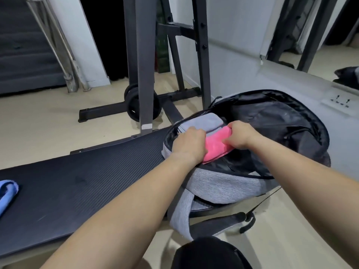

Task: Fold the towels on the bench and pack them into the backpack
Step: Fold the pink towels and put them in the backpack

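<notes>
The left hand [189, 144] and right hand [240, 135] each gripped an end of the folded pink towel [215, 145] inside the open backpack [219, 184] at the worktop's [87, 181] three o'clock end, a grey towel [202, 123] at its eleven o'clock. Soft and light, it would probably unfold unless held by both ends.

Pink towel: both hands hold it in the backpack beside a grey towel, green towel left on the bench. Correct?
No: the head view shows a blue towel on the bench, not a green one. Left hand and right hand do hold the pink towel in the backpack, beside the grey towel.
</notes>
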The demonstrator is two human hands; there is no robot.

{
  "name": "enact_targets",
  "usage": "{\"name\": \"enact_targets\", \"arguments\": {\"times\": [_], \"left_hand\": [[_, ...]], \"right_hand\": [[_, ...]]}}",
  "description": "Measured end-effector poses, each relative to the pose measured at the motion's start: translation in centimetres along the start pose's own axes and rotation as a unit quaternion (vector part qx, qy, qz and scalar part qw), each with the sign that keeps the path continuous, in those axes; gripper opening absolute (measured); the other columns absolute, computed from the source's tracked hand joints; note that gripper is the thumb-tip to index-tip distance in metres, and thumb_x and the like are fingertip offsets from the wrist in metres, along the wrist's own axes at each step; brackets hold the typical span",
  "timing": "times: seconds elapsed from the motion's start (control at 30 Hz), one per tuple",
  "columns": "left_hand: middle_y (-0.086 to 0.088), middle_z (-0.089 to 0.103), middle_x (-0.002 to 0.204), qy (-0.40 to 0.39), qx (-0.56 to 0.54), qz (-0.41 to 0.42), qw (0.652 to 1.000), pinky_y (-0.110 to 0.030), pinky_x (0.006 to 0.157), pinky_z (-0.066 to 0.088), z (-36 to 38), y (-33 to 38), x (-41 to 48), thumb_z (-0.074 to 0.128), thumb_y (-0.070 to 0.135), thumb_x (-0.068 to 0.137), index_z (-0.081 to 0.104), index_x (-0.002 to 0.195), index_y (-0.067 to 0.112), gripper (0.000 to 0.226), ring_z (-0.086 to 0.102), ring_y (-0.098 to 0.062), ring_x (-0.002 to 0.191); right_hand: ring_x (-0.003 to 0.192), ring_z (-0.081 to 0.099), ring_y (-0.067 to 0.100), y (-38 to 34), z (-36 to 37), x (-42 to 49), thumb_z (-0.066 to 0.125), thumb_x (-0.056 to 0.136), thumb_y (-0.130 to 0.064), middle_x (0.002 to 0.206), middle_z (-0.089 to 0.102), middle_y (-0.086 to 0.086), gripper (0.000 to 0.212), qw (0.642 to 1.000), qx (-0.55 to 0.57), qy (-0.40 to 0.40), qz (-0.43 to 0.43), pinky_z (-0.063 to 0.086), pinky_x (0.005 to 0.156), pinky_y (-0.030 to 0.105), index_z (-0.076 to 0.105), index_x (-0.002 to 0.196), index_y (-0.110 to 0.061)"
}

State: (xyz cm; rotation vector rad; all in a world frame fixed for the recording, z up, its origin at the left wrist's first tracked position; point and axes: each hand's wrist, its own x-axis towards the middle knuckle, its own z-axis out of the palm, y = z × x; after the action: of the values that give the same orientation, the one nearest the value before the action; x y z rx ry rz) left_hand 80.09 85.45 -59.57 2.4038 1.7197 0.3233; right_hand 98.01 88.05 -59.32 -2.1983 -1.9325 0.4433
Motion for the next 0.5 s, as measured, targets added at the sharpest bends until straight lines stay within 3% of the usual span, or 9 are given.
{"name": "enact_targets", "arguments": {"times": [0.13, 0.23, 0.3, 0.37, 0.43, 0.5], "left_hand": [[-0.006, 0.052, 0.116, 0.099, 0.088, 0.008, 0.991, -0.040, 0.069, 0.043, 0.7, -0.2, 0.0, 0.065, 0.031, 0.090, 0.060, 0.118, 0.019, 0.031, 0.058, -0.032, 0.104], [-0.004, 0.052, 0.127, 0.147, 0.137, 0.026, 0.979, -0.040, 0.087, 0.041, 1.2, -0.7, 0.4, 0.065, 0.037, 0.088, 0.061, 0.122, 0.024, 0.037, 0.049, -0.028, 0.118], [0.000, 0.053, 0.133, 0.120, 0.137, 0.045, 0.982, -0.042, 0.099, 0.037, 1.3, -1.2, 1.0, 0.059, 0.037, 0.092, 0.061, 0.123, 0.026, 0.034, 0.048, -0.025, 0.125], [0.002, 0.057, 0.124, 0.077, 0.131, 0.052, 0.987, -0.042, 0.099, 0.036, 1.2, -1.7, 1.7, 0.054, 0.035, 0.095, 0.060, 0.120, 0.026, 0.027, 0.052, -0.023, 0.123], [0.002, 0.057, 0.121, 0.046, 0.139, 0.051, 0.988, -0.041, 0.096, 0.036, 1.2, -2.0, 2.2, 0.052, 0.033, 0.095, 0.057, 0.120, 0.025, 0.027, 0.055, -0.023, 0.120], [0.000, 0.055, 0.125, 0.022, 0.169, 0.051, 0.984, -0.043, 0.098, 0.036, 1.2, -1.9, 2.5, 0.052, 0.031, 0.096, 0.054, 0.125, 0.023, 0.030, 0.054, -0.025, 0.121]], "right_hand": [[0.103, 0.063, 0.037, 0.6, 0.5, 0.8, 0.074, 0.082, -0.024, 0.108, 0.069, 0.019, 0.028, 1.000, 0.025, 0.010, -0.010, 0.041, 0.074, 0.032, 0.065, 0.100, -0.005], [0.108, 0.062, 0.036, 1.0, 1.0, 1.3, 0.074, 0.083, -0.026, 0.115, 0.068, 0.016, 0.040, 0.998, 0.053, 0.019, -0.020, 0.047, 0.085, 0.035, 0.066, 0.117, -0.007], [0.112, 0.060, 0.036, 1.2, 1.4, 1.6, 0.074, 0.084, -0.030, 0.122, 0.066, 0.016, 0.049, 0.998, 0.059, 0.020, -0.011, 0.048, 0.091, 0.037, 0.062, 0.125, -0.008], [0.121, 0.055, 0.039, 1.2, 1.8, 1.5, 0.074, 0.084, -0.036, 0.137, 0.054, 0.019, 0.066, 0.999, 0.030, 0.045, -0.008, 0.047, 0.099, 0.041, 0.048, 0.139, -0.010], [0.132, 0.043, 0.041, 0.9, 1.9, 1.0, 0.067, 0.086, -0.037, 0.153, 0.034, 0.014, 0.078, 0.993, -0.022, 0.096, -0.068, 0.043, 0.107, 0.047, 0.030, 0.154, -0.021], [0.148, 0.021, 0.036, 0.3, 2.0, 0.7, 0.052, 0.096, -0.042, 0.167, 0.010, 0.007, 0.075, 0.983, -0.082, 0.061, -0.150, 0.028, 0.118, 0.048, 0.014, 0.160, -0.031]]}}
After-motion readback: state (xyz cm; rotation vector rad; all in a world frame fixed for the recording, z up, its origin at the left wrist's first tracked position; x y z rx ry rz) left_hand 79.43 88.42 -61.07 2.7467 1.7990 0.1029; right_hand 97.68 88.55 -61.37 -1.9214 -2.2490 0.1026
